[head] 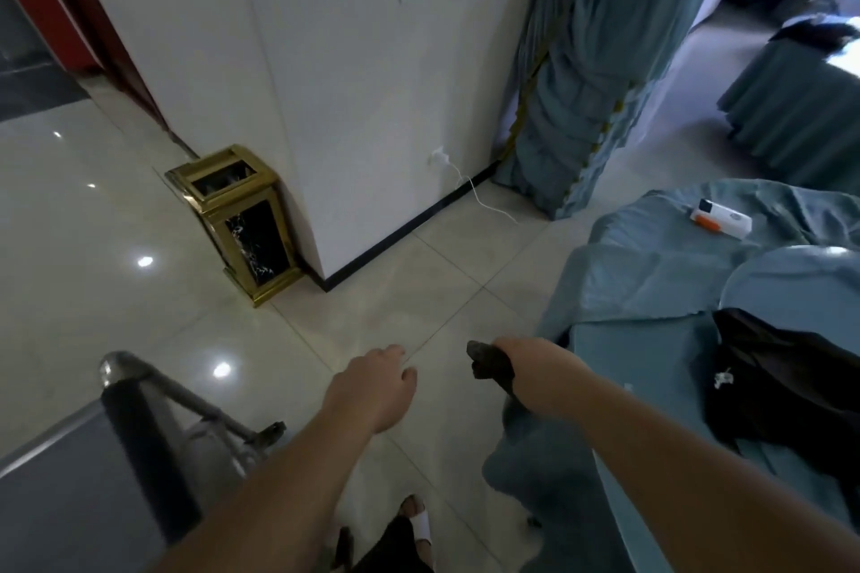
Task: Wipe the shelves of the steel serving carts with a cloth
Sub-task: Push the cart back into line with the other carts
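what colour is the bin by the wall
Gold-framed rectangular bin with black marbled panels, head view.

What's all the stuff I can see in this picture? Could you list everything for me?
steel cart: one, grey metal with a tubular handle, bottom left corner
bin: one, gold frame with black panels, on the floor against the white wall
cable: one, white, from a wall socket down to the floor
draped tables: several, teal cloth, right side
stacked covered chairs: one stack, teal, by the wall's corner
white box: one, white with orange, on a draped table
dark garment: one, black, lying on the nearest table
cloth: one, dark, in the right hand
left hand: empty, fingers relaxed, over the floor
right hand: grips the cloth
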A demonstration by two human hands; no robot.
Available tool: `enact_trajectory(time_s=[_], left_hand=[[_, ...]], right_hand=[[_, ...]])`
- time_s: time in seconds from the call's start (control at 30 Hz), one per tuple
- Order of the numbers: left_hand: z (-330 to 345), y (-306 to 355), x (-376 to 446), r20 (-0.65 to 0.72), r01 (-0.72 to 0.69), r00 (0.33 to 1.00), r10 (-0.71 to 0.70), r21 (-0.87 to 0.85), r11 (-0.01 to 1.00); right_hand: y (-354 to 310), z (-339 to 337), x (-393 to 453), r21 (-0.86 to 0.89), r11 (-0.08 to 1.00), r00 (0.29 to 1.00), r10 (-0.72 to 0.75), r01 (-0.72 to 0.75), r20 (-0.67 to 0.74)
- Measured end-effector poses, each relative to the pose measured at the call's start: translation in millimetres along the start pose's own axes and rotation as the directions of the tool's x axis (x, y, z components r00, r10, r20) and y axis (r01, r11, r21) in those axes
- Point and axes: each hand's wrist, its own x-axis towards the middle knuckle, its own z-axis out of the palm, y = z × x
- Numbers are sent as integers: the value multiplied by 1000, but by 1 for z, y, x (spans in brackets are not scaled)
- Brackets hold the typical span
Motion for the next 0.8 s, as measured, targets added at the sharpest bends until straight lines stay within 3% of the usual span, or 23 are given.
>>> enact_trajectory(time_s=[0.23,0.47,0.63,0.8], left_hand=[[-80,-33,100,-45,46,998,-46,1,999],[-143,-109,164,-113,262,955,-273,-102,960],[-191,-166,206,-204,427,856,-474,-238,873],[-219,-206,228,-191,613,683,-705,-374,695]], right_hand=[[-23,-74,123,-56,996,997,-70,69,-13],[-117,-145,257,-88,951,956,-293,295,31],[-188,-182,365,-149,884,895,-427,443,127],[-273,-223,456,-163,769,779,-571,618,260]])
